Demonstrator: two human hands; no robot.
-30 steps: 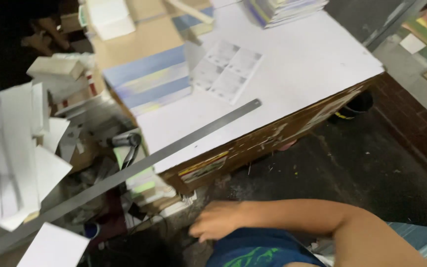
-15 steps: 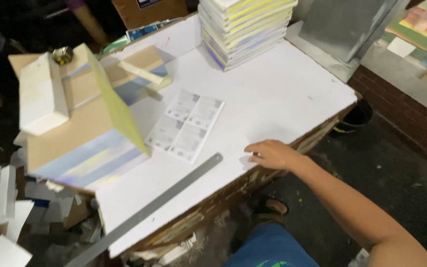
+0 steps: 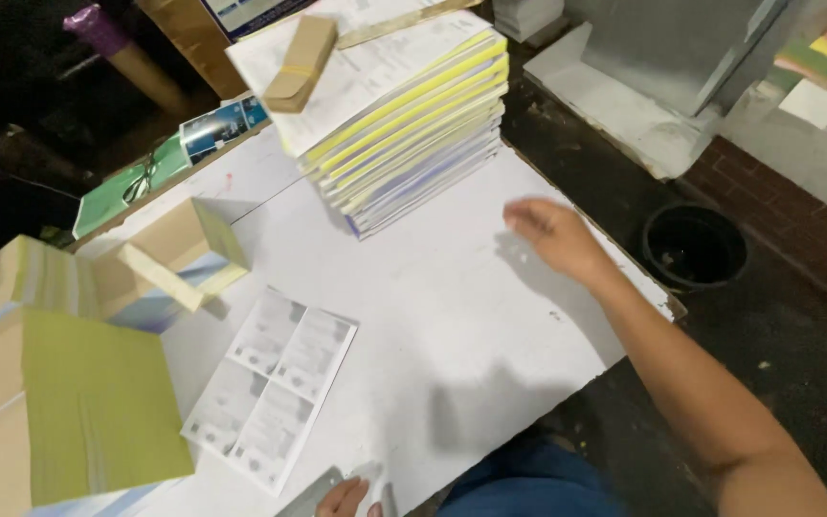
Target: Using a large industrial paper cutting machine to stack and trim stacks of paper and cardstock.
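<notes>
Clearly our right hand (image 3: 552, 235) hovers empty, fingers loosely spread, just right of the paper stack (image 3: 413, 124), whose long axis runs up-right across the tabletop (image 3: 490, 325). Our left hand (image 3: 345, 498) is farther off at the near edge, touching a metal ruler (image 3: 310, 498); we cannot tell its grip.

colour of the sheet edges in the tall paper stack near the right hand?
Tall paper stack: yellow, white and bluish-purple edge bands; head view.

Small print or bindery workshop. White worktable (image 3: 452, 316) carries tall stack of printed paper sets (image 3: 413, 124) with yellow and bluish edges near far edge; loose printed four-panel sheet (image 3: 272, 385) near front edge. Paper bundles with green cover sheet (image 3: 98, 402) and brown board blocks (image 3: 169, 251) crowd left edge. Metal ruler (image 3: 313, 496) at front edge. Grey machine housing (image 3: 662, 67) beyond far right corner. Bare dark floor, brick ledge (image 3: 777, 225), black bucket (image 3: 694, 247) beside right edge.
</notes>
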